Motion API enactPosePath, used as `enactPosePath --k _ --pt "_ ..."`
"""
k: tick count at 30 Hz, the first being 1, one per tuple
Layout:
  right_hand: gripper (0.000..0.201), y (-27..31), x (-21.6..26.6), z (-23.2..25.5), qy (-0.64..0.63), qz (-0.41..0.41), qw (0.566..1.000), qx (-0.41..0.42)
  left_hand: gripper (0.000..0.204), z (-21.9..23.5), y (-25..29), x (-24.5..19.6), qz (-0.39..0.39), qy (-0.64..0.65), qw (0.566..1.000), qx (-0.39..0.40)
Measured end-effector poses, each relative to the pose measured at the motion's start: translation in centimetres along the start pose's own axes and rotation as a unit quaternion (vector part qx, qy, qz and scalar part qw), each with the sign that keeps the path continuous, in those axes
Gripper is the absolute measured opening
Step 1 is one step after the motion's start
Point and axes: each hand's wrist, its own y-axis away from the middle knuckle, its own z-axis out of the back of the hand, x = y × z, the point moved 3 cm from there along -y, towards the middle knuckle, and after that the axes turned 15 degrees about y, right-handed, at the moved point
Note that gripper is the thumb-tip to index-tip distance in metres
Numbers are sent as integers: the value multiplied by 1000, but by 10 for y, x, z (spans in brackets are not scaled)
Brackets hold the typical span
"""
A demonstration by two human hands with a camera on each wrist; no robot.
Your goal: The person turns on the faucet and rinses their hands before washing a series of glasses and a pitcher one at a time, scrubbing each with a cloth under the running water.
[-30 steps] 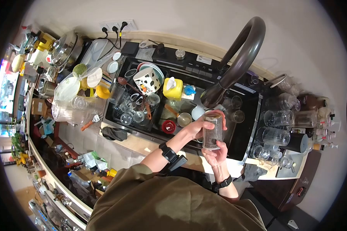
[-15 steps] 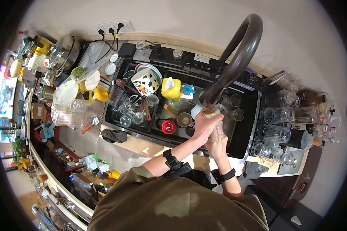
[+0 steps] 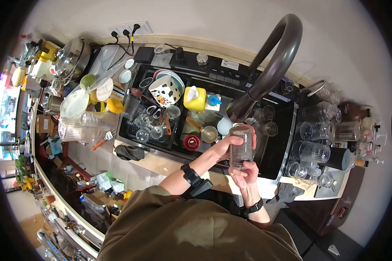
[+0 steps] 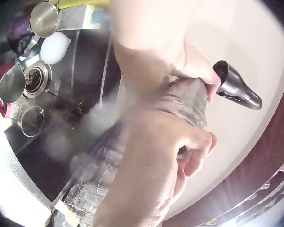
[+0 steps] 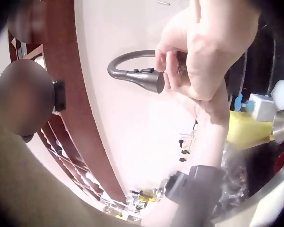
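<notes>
Both hands grasp a clear, cylindrical glass jar above the sink.
The left hand [image 3: 224, 147] curls round the upper part of the clear, cylindrical glass jar [image 3: 241, 151], thumb across its near side; the right hand [image 3: 243, 177] grips its lower end, thumb pressed on the glass. The jar is tilted, just below the head of a dark, arched metal faucet [image 3: 287, 52], over the black rectangular sink [image 3: 265, 163]. In the sink, near the left hand, are a small metal pan [image 3: 209, 134] with a wooden handle and a round red dish [image 3: 190, 142]. Clear ribbed glasses [image 3: 313, 152] lie right of the sink on the pale table [image 3: 161, 163].
</notes>
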Motion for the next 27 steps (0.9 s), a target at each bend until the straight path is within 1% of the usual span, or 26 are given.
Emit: enactPosePath --k 2,3,5,6,7,8,9,10,12,13,16,17,18,19,20,21,22,23,24,25,27 --pt "37 -1 2 6 30 3 999 21 57 3 -3 0 2 1 1000 5" --pt "39 -1 3 7 45 4 999 31 57 4 -4 -1 -3 1 1000 -8" --pt "38 -3 8 5 121 50 990 -52 56 5 -6 -3 -11 2 999 -35" --pt "38 -4 11 -1 157 72 980 -94 57 0 -7 -4 -25 -16 995 -97" --pt "35 -7 18 -11 289 95 942 -139 57 -7 -7 -4 -40 -34 986 -158" --pt "38 -12 24 1 449 119 875 -137 58 -10 -6 -5 -54 -52 973 -220" --pt "42 -14 33 0 631 160 750 -115 64 2 -8 -8 -43 -131 954 -265" --pt "47 -17 37 -4 781 192 587 -88 63 11 -8 -6 -64 -142 939 -308" --pt "53 -17 39 -11 897 234 367 -80 61 13 -7 -5 -107 -161 900 -391" --pt "57 -16 39 -14 934 250 247 -74 56 13 -8 -2 -129 -144 896 -400" --pt "65 -17 35 -15 907 237 335 -95 50 7 -10 7 -197 -201 875 -394" --pt "68 -19 32 -13 895 264 349 -89 47 4 -9 7 -199 -220 873 -387" --pt "69 -19 30 -4 844 237 474 -83 45 7 -9 8 -181 -199 892 -363" --pt "69 -17 26 5 778 206 589 -74 44 12 -9 9 -165 -176 909 -339" --pt "70 -16 22 10 696 172 694 -63 43 11 -8 6 -150 -154 925 -314" --pt "69 -12 21 3 596 140 786 -88 40 3 -5 6 -146 -106 938 -297" --pt "66 -11 21 14 527 108 841 -54 39 4 -5 5 -130 -87 952 -262" --pt "64 -8 23 12 454 75 888 -20 39 7 -4 4 -113 -67 965 -227" --pt "63 -8 23 8 376 41 926 14 39 10 -4 5 -98 -46 976 -190" --pt "54 2 22 11 345 8 930 -127 38 13 -4 5 -88 -37 981 -170" --pt "51 1 27 10 344 -8 934 -94 36 16 -2 7 -90 -6 980 -176"
